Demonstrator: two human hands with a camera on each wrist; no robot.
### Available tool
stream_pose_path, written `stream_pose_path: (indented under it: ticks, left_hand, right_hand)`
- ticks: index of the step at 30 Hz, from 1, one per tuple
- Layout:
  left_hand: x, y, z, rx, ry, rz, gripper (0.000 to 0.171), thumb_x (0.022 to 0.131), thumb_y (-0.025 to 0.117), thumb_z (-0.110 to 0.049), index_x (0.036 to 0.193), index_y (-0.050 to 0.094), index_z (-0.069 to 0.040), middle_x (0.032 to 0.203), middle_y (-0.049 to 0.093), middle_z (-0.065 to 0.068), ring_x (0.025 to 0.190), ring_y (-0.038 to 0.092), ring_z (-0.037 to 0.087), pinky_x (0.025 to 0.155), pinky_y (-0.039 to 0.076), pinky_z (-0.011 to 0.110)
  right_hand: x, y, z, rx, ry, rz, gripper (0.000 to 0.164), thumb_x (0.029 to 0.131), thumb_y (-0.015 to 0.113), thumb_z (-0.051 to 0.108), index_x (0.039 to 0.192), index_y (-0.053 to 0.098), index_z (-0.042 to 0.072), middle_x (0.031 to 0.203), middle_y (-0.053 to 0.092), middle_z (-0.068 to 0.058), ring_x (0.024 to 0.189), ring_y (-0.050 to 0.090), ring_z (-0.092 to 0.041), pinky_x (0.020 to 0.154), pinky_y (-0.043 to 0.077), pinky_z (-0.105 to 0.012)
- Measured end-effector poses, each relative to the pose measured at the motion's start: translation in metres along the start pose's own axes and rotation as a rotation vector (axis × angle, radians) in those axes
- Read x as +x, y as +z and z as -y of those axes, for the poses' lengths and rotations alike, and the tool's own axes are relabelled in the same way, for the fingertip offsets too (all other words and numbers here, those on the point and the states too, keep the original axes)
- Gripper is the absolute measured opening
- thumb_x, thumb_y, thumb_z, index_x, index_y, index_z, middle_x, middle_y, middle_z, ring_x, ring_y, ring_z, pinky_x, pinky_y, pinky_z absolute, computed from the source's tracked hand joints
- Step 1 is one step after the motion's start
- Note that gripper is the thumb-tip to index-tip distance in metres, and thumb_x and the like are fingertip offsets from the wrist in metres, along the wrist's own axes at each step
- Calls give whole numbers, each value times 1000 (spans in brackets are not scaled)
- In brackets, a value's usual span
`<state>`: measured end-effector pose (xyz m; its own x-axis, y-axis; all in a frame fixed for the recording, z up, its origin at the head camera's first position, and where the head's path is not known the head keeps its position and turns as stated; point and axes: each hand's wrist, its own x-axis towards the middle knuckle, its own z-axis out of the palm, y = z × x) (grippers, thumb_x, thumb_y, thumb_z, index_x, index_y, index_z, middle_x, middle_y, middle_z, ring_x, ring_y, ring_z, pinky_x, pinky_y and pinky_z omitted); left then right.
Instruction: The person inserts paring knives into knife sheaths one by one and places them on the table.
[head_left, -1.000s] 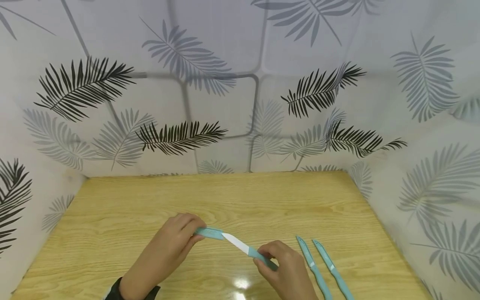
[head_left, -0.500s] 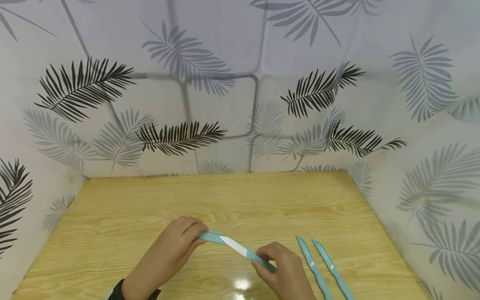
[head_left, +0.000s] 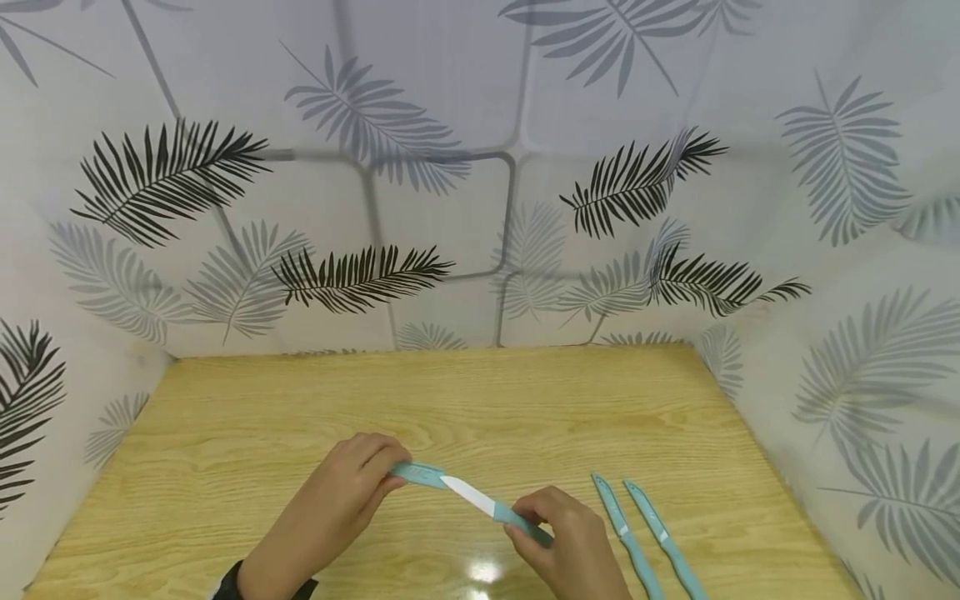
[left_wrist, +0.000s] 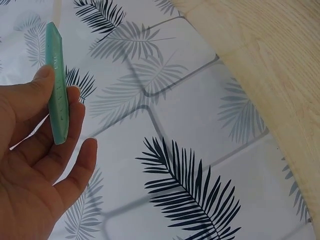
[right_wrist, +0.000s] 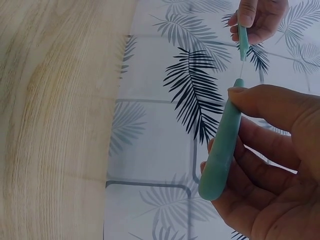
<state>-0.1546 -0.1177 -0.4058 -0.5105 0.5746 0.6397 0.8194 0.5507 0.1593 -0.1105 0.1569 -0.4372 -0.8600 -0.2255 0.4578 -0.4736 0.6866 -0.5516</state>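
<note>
My left hand point(head_left: 348, 483) pinches a light teal knife sheath point(head_left: 422, 475) between thumb and fingers; the left wrist view shows the narrow sheath point(left_wrist: 58, 90) edge-on. My right hand point(head_left: 573, 537) holds a small knife by its teal handle point(right_wrist: 222, 145), thumb on top and fingers curled beneath. The knife's white blade point(head_left: 468, 493) points left and up, its tip right at the sheath's open end, with most of the blade bare. Both are held above the wood-grain table point(head_left: 300, 400).
To the right of my right hand, two sheathed teal knives lie side by side, a nearer one point(head_left: 627, 533) and an outer one point(head_left: 666, 537). White cloth point(head_left: 450, 208) printed with palm leaves hangs behind the table and along its sides.
Both hands have shifted only slightly, with the same grips. The blade tip has stayed at the sheath's mouth. The two knives on the table have not moved.
</note>
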Motion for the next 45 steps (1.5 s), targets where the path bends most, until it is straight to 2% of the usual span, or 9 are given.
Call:
stream_pose_path:
  ticks: [5,9,13,16,22,32,35,40,45]
  left_hand:
    - [2,1,1,-28,43,-12,15,92,57,-19,102,59,-8,103,55,-1,92,50,12,79,45,24]
    - [3,1,1,-39,62,-18,24,98,43,-26,102,58,-7,104,54,0,93,49,12,82,43,19]
    - [4,1,0,-42,67,-22,29,100,38,-28,101,58,-7,103,53,0,93,49,12,81,43,19]
    - [4,1,0,-50,72,-24,26,99,40,-27,101,58,-7,103,53,0,92,49,11,80,44,18]
    - [3,2,1,-86,69,-1,14,89,59,-14,102,59,-8,103,54,-1,93,49,11,81,42,16]
    - [3,7,-1,-115,92,18,16,96,50,-21,104,58,-9,104,54,-2,94,49,9,82,41,14]
    - [3,9,-4,-120,83,41,14,91,58,-16,103,58,-10,104,54,-3,94,49,8,81,41,14]
    - [3,12,-7,-142,51,91,28,79,71,-6,103,59,-10,105,53,-4,96,48,6,81,41,14]
    - [4,15,-8,-129,86,65,17,95,52,-24,104,57,-11,105,53,-5,95,48,7,81,42,17]
  right_hand:
    - [-1,0,0,4,-37,-15,14,71,78,10,79,67,14,81,61,12,71,55,0,61,52,-25]
    - [-1,0,0,-5,-48,-16,14,70,78,10,80,68,13,81,61,11,71,55,0,60,52,-23]
    - [0,-1,-1,-16,-43,-9,13,71,78,12,81,69,12,82,62,10,71,56,0,62,51,-22]
    - [0,-2,-1,-20,-51,-4,13,71,78,12,81,70,11,83,62,10,72,56,-1,62,52,-22]
    - [1,-3,-2,-26,-105,-12,14,70,79,11,81,70,12,84,63,9,74,58,-3,64,51,-19]
    - [1,-2,-3,-57,-154,-5,15,70,79,15,81,71,12,87,64,7,76,59,-6,63,50,-19]
    - [2,-3,-1,-63,-150,14,13,71,78,16,81,71,11,87,64,6,76,59,-7,64,50,-19]
    - [2,-2,-1,-64,-165,24,12,72,78,16,80,71,11,87,64,5,77,60,-9,65,51,-20]
    - [2,-1,-1,-67,-191,8,12,71,78,16,80,72,12,87,64,6,76,59,-8,64,50,-19]
